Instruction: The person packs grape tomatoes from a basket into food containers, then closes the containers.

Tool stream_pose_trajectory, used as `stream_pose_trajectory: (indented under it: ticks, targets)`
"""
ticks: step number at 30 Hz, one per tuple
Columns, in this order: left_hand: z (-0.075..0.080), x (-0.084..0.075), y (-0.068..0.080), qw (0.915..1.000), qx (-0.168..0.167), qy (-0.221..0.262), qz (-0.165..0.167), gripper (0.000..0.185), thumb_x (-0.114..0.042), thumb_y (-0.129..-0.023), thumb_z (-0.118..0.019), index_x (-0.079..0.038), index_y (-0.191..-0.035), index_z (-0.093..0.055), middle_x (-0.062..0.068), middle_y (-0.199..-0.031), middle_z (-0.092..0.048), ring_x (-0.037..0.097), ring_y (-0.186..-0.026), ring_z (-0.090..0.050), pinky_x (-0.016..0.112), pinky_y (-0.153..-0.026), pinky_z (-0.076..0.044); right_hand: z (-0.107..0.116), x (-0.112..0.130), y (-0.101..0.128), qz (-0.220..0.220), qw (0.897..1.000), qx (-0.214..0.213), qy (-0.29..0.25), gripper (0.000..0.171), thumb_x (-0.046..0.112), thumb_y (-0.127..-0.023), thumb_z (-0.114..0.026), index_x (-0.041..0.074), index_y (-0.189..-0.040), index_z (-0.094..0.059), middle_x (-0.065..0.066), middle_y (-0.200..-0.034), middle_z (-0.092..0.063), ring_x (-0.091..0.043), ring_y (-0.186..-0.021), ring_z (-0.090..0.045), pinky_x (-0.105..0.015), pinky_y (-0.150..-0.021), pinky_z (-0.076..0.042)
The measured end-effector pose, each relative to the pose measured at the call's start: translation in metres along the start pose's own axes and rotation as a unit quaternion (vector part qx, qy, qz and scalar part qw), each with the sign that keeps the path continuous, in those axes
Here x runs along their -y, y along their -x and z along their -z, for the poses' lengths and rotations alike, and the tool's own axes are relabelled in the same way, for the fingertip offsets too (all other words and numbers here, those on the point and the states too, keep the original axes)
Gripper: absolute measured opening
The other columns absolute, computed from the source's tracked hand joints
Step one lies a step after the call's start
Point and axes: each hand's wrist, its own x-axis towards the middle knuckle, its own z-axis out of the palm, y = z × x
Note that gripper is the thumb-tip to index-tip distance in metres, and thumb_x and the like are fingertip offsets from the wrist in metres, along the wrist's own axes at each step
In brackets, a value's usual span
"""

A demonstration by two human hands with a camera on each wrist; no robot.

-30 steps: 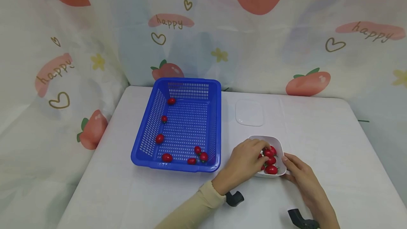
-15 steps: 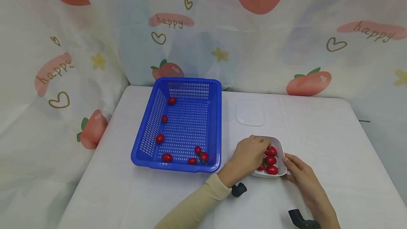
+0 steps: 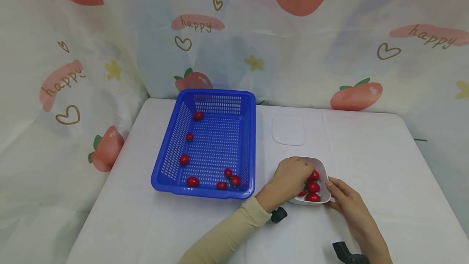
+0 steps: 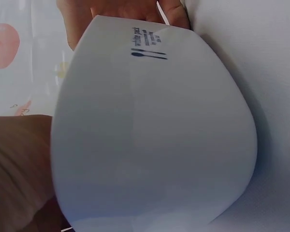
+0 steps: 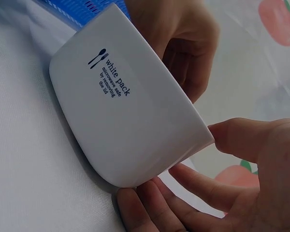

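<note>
The table [image 3: 146, 223] under its white cloth carries everything. The blue basket [image 3: 172, 150] sits toward its left half, reaching nearly to the back edge, with seven small red tomatoes scattered along its left wall and near wall. A clear lid [image 3: 288, 130] lies flat behind the white container [image 3: 324, 172], well apart from it.

That container stands near the front edge, right of the basket, and I judge that I am in the middle of picking one tomato out of it. My left hand [image 3: 289, 180] is inside, fingers curled down over the tomatoes in the container [image 3: 313, 187]; whether they have closed on one I cannot tell, since my knuckles hide the tips. My right hand [image 3: 348, 205] steadies the container from the near right corner, thumb on the rim and fingers curled beneath the wall, tilting it slightly off the cloth, as the right wrist view shows.

Next, I think, comes a gentle pinch and a straight lift clear of the rim, with the right hand holding firm so nothing tips.

The tomatoes are glossy, deep red, with small green stems. The container's wall bears a printed "white pack" mark.
</note>
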Motion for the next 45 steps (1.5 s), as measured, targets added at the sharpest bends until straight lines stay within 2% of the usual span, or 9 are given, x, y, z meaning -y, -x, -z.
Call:
stream_pose_trajectory:
  ticks: [6, 27, 35, 39, 45]
  targets:
    - [0.001, -0.001, 0.000, 0.9996, 0.014, -0.021, -0.008, 0.014, -0.031, -0.092, -0.077, -0.035, -0.106, -0.077, -0.017, -0.099, -0.074, 0.005, -0.097, -0.067, 0.019, -0.085, -0.054, 0.000, -0.001, 0.000, 0.000, 1.000, -0.001, 0.003, 0.072, 0.046, -0.111, -0.043, -0.006, -0.159, -0.028, -0.030, -0.167, -0.026, 0.023, -0.098, -0.050, -0.011, -0.086, -0.055]
    - [-0.001, -0.002, -0.001, 0.9991, 0.013, -0.041, 0.000, 0.020, -0.033, -0.092, -0.076, -0.030, -0.111, -0.073, -0.014, -0.103, -0.076, 0.006, -0.099, -0.068, 0.021, -0.089, -0.055, -0.002, 0.001, 0.000, 0.011, 1.000, -0.001, 0.000, 0.072, 0.045, -0.111, -0.045, -0.007, -0.158, -0.030, -0.031, -0.165, -0.028, 0.022, -0.098, -0.051, -0.012, -0.085, -0.056]
    - [0.004, 0.000, 0.002, 0.9997, -0.017, -0.019, 0.001, 0.018, -0.026, -0.093, -0.075, -0.028, -0.111, -0.074, -0.011, -0.102, -0.076, 0.007, -0.097, -0.070, 0.020, -0.084, -0.057, -0.002, 0.002, 0.000, 0.009, 1.000, 0.000, 0.001, 0.071, 0.045, -0.111, -0.044, -0.007, -0.158, -0.030, -0.031, -0.165, -0.028, 0.022, -0.098, -0.051, -0.011, -0.085, -0.055]
    - [0.008, -0.001, 0.005, 0.9995, -0.026, -0.016, 0.003, 0.020, -0.028, -0.093, -0.075, -0.028, -0.113, -0.074, -0.011, -0.103, -0.076, 0.008, -0.097, -0.070, 0.020, -0.082, -0.058, -0.001, 0.002, 0.000, 0.002, 1.000, -0.001, -0.001, 0.072, 0.046, -0.111, -0.044, -0.006, -0.158, -0.029, -0.030, -0.166, -0.027, 0.022, -0.097, -0.051, -0.011, -0.085, -0.055]
    - [0.020, 0.000, 0.015, 0.9992, -0.034, 0.018, 0.011, 0.021, -0.029, -0.100, -0.069, -0.028, -0.120, -0.072, -0.013, -0.111, -0.076, 0.007, -0.107, -0.071, 0.019, -0.083, -0.058, -0.001, 0.000, 0.001, 0.001, 1.000, -0.003, 0.001, 0.073, 0.048, -0.111, -0.044, -0.006, -0.158, -0.030, -0.030, -0.166, -0.028, 0.021, -0.097, -0.052, -0.011, -0.085, -0.055]
